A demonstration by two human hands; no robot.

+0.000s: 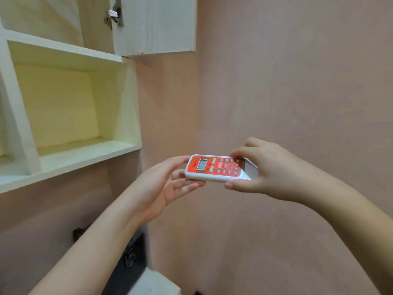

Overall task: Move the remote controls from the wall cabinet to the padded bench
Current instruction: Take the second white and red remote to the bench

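A white remote control with a red-orange face, a small screen and several buttons is held level in front of the pink wall. My left hand grips its left end, fingers under it and thumb along its top edge. My right hand pinches its right end, thumb below and fingers on top. The wall cabinet is at the upper left, and its lit open compartment shows nothing inside. The padded bench is out of view.
The cabinet's door hangs open above, its hinge showing. Below my left forearm are a dark object and the corner of a white surface. The pink wall fills the right side.
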